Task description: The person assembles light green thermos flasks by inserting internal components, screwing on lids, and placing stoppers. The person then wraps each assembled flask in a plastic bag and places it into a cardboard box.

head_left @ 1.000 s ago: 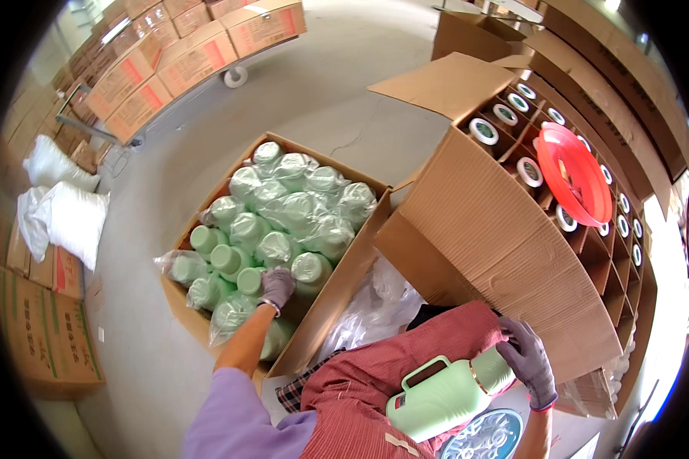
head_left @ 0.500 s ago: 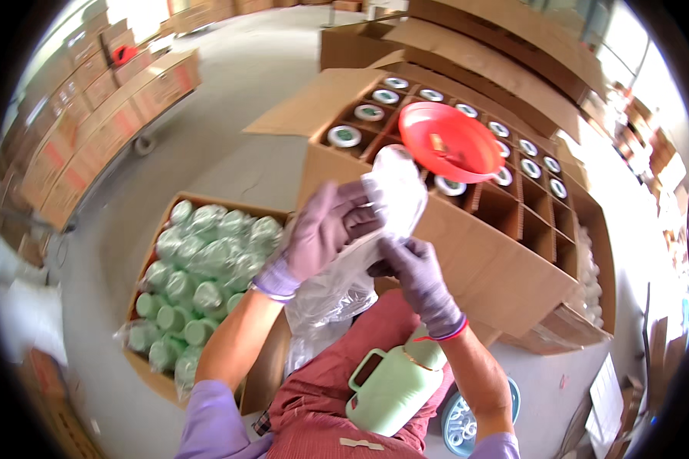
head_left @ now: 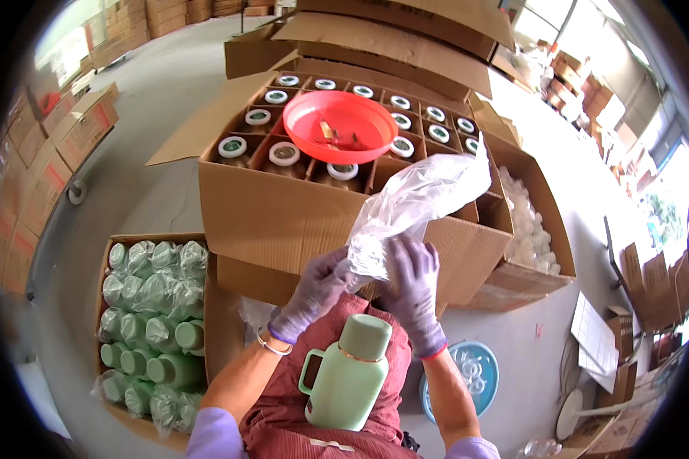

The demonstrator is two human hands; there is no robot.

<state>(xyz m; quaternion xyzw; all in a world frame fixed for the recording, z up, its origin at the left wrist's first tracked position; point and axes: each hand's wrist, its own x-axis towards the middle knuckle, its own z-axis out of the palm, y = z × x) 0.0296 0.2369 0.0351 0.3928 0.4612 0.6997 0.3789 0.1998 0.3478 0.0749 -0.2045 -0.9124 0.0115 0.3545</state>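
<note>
A clear plastic bag (head_left: 421,191) puffs out up and to the right from between my gloved hands. My left hand (head_left: 318,291) is closed on its gathered lower end. My right hand (head_left: 413,287) grips the bag's other side, its thumb side partly hidden. Below them, a pale green thermos jug (head_left: 348,386) with a side handle and a darker green cap (head_left: 365,336) lies tilted on my lap, touched by neither hand. In front stands an open carton (head_left: 283,218) with dividers, several white-rimmed round tops showing in its cells. A red bowl (head_left: 341,107) with small bits inside rests on them.
At the left, a carton (head_left: 209,306) holds several green jugs, many in clear plastic. A blue basin (head_left: 494,375) of white rings sits on the floor at the right. Another carton (head_left: 528,283) of white pieces stands beside the divided one. Stacked boxes (head_left: 23,191) line the far left.
My view has swung to the right. The bag now spreads open upward and rightward instead of partly hanging over my lap. Both hands have come lower, just above the jug.
</note>
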